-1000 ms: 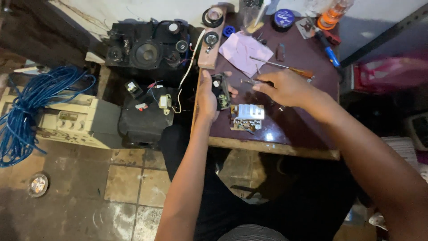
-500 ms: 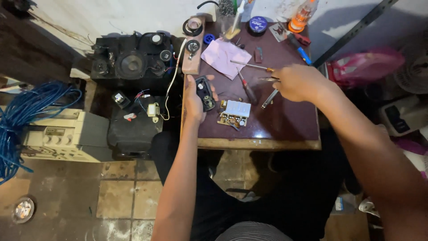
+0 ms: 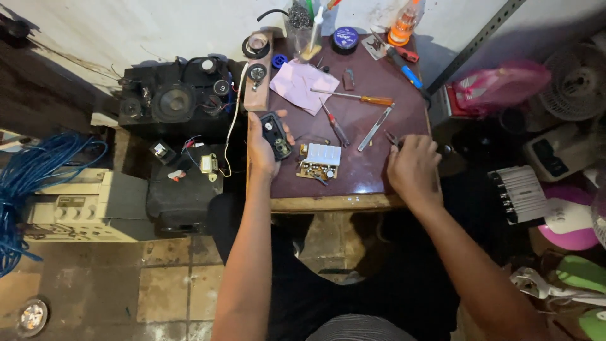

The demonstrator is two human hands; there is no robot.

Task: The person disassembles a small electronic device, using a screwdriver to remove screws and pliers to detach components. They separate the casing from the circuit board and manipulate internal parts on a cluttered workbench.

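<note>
My left hand (image 3: 262,150) grips a small black remote-like device (image 3: 276,135) over the left side of the dark red table (image 3: 366,170). My right hand (image 3: 413,167) rests near the table's right edge, fingers curled on a thin metal tool (image 3: 392,139) whose tip pokes out. A small circuit board (image 3: 319,160) lies between the hands. Metal tweezers (image 3: 375,128), a dark-handled screwdriver (image 3: 334,124) and an orange-handled screwdriver (image 3: 360,98) lie just beyond it.
A pink cloth (image 3: 303,85), blue tin (image 3: 345,39) and orange bottle (image 3: 404,24) sit at the table's back. Black speakers (image 3: 173,101), a beige unit (image 3: 82,205) and blue cable (image 3: 31,183) stand left. A pink bag (image 3: 499,85) and fans (image 3: 574,82) crowd the right.
My right hand has drawn back from the middle of the table toward its right front edge. The left hand still holds the black device. The view has shifted.
</note>
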